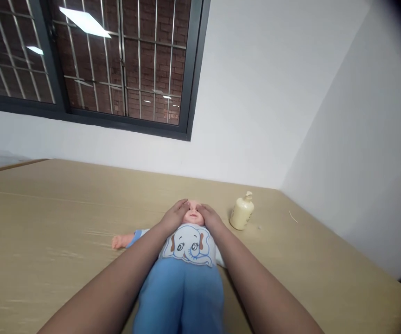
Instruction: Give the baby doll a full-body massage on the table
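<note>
My left hand (175, 216) and right hand (211, 218) along both sides of the face (193, 217) of a doll (186, 268), fingers (182, 205) straight and together, doll (elephant-fronted shirt (187, 243), blue trousers (179, 294)) supine on a tan tabletop (61, 208), cream pump bottle (242, 213) upright at right.

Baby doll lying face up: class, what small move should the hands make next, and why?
Perhaps the left hand and right hand should stroke gently outward, since both lie at the baby doll's face, one on each side, and neither holds the pump bottle.
</note>
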Tool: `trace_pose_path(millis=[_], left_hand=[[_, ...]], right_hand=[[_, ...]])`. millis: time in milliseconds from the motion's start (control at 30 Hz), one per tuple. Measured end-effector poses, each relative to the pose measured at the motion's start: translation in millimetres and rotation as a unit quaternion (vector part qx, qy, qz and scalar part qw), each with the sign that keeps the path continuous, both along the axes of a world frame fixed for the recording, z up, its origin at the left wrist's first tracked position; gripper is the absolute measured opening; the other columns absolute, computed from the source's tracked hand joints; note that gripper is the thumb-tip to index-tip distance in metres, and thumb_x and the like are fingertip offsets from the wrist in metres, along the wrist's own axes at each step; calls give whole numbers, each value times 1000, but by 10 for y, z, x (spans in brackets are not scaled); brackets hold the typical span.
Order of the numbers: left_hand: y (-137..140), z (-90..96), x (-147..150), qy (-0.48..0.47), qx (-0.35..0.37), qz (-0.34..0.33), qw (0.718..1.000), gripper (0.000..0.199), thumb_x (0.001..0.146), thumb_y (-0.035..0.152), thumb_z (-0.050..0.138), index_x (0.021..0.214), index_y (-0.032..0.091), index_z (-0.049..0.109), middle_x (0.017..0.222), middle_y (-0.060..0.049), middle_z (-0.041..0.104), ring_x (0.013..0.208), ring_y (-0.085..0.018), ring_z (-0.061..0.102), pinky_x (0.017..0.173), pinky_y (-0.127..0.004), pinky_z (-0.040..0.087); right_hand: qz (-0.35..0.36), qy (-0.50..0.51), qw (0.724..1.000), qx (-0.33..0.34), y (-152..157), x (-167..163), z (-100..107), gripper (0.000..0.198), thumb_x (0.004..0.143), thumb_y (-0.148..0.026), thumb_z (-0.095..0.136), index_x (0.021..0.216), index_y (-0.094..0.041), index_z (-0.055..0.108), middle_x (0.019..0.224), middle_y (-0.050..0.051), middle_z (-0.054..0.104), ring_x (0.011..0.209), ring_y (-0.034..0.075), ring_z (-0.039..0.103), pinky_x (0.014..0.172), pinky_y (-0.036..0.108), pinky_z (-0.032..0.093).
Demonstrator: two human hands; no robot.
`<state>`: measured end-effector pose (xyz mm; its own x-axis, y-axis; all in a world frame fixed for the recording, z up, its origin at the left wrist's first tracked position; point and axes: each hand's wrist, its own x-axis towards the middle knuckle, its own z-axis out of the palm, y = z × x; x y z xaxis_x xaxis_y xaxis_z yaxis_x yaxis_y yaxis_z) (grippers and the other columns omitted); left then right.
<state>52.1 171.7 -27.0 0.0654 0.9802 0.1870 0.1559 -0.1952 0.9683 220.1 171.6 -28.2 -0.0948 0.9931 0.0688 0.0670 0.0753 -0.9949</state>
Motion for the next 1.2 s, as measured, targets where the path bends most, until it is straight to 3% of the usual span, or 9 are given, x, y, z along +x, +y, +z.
trace_pose_path(millis=[100, 233, 367, 667, 867, 1000, 1200], left_hand=[[12, 25, 16, -73, -36, -30, 996, 57, 81, 55, 64, 121, 13, 61, 124, -17, 66, 113, -31, 64, 94, -39, 50], [-31, 85, 7, -136, -53, -51, 988, 60, 69, 46, 79, 118, 14, 61, 112, -14, 70, 100, -30, 68, 85, -37, 54], [-79, 113, -11, -155, -51, -35, 986, 61, 66, 43, 83, 117, 15, 63, 111, -12, 71, 102, -29, 67, 88, -37, 53], [-163, 138, -27, -182, -64, -59, 979, 51, 76, 36, 73, 122, 15, 63, 116, -12, 70, 106, -29, 66, 90, -37, 54], [-181, 87, -141, -270, -112, -121, 949, 66, 77, 31, 74, 139, 21, 53, 134, -14, 61, 114, -31, 64, 96, -42, 53], [-216, 94, -211, -329, -157, -143, 920, 82, 73, 24, 78, 148, 20, 44, 138, -17, 58, 114, -33, 65, 97, -47, 52], [-232, 116, -258, -345, -148, -161, 913, 89, 70, 20, 79, 149, 18, 40, 137, -18, 59, 116, -35, 63, 98, -49, 51]], right_hand=[[-13, 21, 1000, -2, -24, -5, -34, 46, 76, -54, 69, 108, -21, 62, 99, 5, 73, 94, 24, 68, 79, 33, 52], [-17, 65, 998, -5, -72, -14, -5, 59, 68, -53, 79, 114, -21, 59, 94, 5, 73, 89, 26, 70, 76, 36, 54], [-24, 93, 995, -8, -121, -34, 78, 58, 64, -48, 83, 110, -20, 61, 93, 6, 73, 84, 26, 70, 75, 36, 55], [9, 164, 986, -25, -131, -12, 50, 48, 68, -42, 80, 108, -20, 63, 91, 6, 73, 90, 27, 70, 80, 39, 56], [56, 262, 959, -90, -241, 38, 172, 53, 67, -24, 81, 116, -21, 62, 101, 8, 73, 91, 26, 70, 85, 42, 55], [86, 273, 955, -76, -230, 87, 162, 56, 68, -21, 81, 120, -21, 62, 114, 10, 70, 101, 26, 69, 92, 42, 53], [111, 256, 959, -54, -173, 153, 97, 64, 66, -20, 81, 127, -23, 60, 129, 9, 64, 111, 27, 65, 96, 43, 52]])
